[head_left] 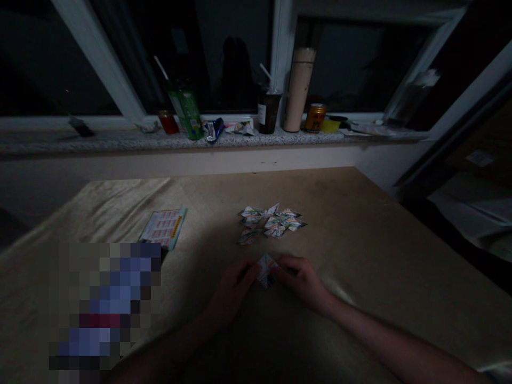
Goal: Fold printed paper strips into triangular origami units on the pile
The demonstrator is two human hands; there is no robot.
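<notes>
In dim light my left hand [232, 290] and my right hand [302, 280] meet over the tan table [360, 240], both pinching a small folded printed paper piece [266, 269] between their fingertips. Just beyond it lies a pile of several similar folded paper pieces [272, 221]. A flat printed sheet [164, 226] rests to the left of the pile.
A stone windowsill [120, 140] behind the table carries a green carton with a straw [187, 109], a red cup [168, 121], a dark cup with a straw [268, 109], a tall beige flask [299, 88], an orange can [315, 117] and wrappers. A blurred-out patch covers the near left.
</notes>
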